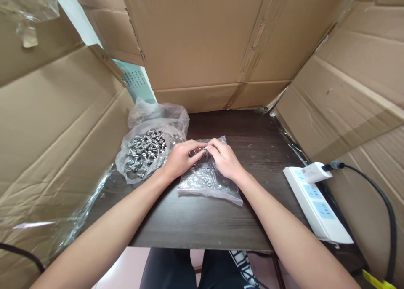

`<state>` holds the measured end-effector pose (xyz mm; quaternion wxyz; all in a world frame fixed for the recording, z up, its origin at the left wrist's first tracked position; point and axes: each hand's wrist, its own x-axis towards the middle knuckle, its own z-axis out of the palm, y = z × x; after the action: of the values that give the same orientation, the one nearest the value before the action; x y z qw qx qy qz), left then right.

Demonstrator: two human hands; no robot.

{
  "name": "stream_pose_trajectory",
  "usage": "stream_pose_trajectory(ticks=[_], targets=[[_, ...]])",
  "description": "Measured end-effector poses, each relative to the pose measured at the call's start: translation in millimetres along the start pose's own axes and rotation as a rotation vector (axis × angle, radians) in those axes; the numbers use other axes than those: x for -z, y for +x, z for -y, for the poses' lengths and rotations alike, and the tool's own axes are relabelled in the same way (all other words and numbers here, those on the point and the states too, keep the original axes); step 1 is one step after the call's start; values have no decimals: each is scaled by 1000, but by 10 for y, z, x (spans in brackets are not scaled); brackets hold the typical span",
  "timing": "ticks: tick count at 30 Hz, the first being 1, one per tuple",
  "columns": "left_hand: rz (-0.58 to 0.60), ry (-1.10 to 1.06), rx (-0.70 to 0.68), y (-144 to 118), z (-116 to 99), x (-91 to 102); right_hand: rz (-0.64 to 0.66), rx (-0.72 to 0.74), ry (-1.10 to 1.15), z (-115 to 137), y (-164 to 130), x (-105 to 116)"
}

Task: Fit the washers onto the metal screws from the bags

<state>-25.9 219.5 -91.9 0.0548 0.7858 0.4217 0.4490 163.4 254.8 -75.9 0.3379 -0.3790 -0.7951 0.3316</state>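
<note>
Screw pinched between both hands, long axis left-right, horizontal.

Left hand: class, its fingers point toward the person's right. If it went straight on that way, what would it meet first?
Most likely the right hand: the left hand already meets it fingertip to fingertip over the small clear bag, around a small metal part.

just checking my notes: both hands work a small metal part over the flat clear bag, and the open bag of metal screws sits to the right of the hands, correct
Not quite. In the head view the open clear plastic bag of metal screws sits left of the left hand and right hand, not right. A white power strip lies on the right.
</note>
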Motion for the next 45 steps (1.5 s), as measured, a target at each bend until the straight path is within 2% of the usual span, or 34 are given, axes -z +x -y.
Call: stream_pose_trajectory(ticks=[4,8,13,18,24,29,34,39,45], targets=[[16,-9,-9,-2,-2,3,23,-19,-54,7,0,-1],[4,-1,6,-1,-2,6,-14,-21,4,27,-8,6],[19,-6,-12,-5,2,2,35,-32,-11,37,-6,12],[0,1,1,-10,8,-1,-12,-28,32,35,-7,10],[24,-6,-11,-14,3,-1,48,-62,0,30,-4,13],[9,1,8,-2,-2,2,-5,-44,50,37,-8,8],[37,-12,-2,-6,1,5,32,-63,13,30,-7,3],[21,-9,23,-10,2,6,-5,-54,69,24,-5,3],[45,-10,11,-7,-9,10,38,-81,17,33,-4,7]])
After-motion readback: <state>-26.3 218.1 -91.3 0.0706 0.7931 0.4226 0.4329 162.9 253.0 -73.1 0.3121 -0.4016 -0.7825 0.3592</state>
